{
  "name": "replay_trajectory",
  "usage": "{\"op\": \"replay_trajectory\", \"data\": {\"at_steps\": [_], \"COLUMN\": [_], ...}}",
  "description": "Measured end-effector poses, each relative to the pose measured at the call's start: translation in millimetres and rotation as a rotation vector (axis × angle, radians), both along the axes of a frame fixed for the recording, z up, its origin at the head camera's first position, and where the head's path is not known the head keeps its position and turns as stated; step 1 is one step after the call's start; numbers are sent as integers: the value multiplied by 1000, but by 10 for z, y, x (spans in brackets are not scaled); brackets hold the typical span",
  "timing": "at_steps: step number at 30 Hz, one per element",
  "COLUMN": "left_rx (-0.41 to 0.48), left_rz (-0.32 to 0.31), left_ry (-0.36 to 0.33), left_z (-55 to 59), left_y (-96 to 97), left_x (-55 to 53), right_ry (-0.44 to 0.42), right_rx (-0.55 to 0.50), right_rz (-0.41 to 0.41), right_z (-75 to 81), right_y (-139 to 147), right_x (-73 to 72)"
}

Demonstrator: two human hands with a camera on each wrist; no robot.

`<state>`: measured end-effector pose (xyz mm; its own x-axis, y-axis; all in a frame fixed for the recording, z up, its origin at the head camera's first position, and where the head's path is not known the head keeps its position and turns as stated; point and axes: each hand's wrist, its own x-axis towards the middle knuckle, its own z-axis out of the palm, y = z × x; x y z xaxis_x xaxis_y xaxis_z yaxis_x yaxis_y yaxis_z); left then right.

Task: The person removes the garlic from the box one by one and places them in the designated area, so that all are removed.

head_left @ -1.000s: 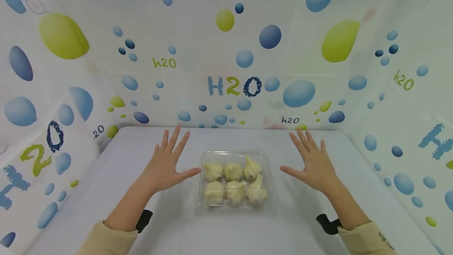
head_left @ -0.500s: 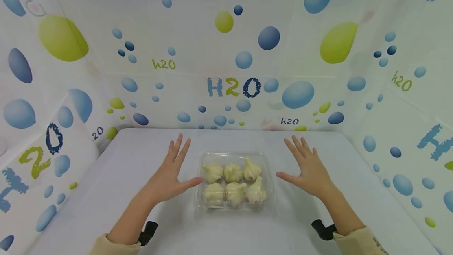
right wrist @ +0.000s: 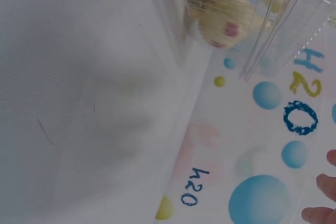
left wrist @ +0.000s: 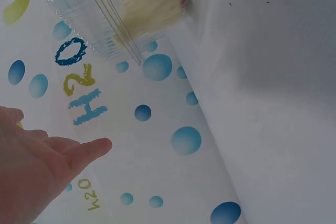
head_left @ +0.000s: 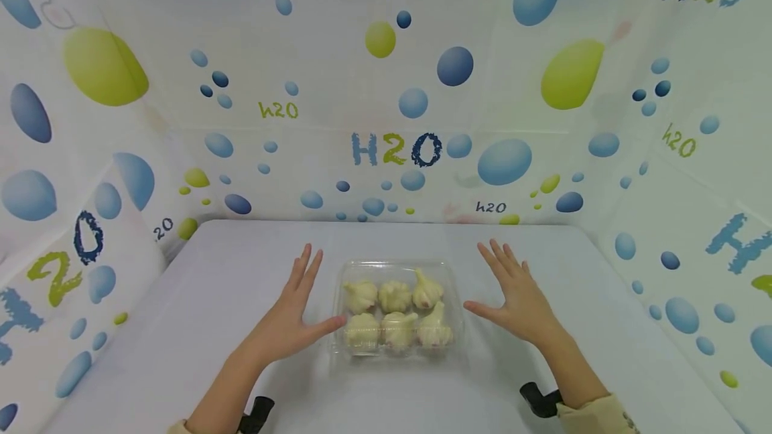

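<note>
Clear container (head_left: 380,269): blocking the middle. Its left: left hand (head_left: 289,321) obstructing. Its right: right hand (head_left: 521,307) obstructing. Its near side: tabletop (head_left: 398,400) lying open.

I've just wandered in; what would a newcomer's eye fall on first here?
Probably the clear plastic box of six pale garlic bulbs, near the middle of the white table. Next, the person's bare left grip and right grip, fingers spread, on either side of it. Behind stands a white backdrop printed with blue and yellow-green drops and "H2O" lettering.

Soft light, dimmer wrist feeds
I see glints on the clear rectangular plastic box (head_left: 376,270), faint shadows on the flat white table (head_left: 398,397).
</note>
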<state>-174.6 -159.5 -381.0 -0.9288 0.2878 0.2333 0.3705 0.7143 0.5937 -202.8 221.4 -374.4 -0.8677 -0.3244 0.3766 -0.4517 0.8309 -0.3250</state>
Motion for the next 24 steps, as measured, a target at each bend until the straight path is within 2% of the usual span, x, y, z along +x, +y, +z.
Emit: {"op": "replay_trajectory", "data": {"at_steps": [10,24], "left_rx": [79,168], "left_rz": [-38,-92], "left_ry": [-8,-15], "left_z": [-127,-252], "left_y": [-24,-93], "left_x": [88,198], "right_ry": [-1,-68], "right_rx": [-18,-54], "right_rz": [1,-8], "right_z": [-64,-170], "right_y": [-96,-270], "right_x": [142,344]}}
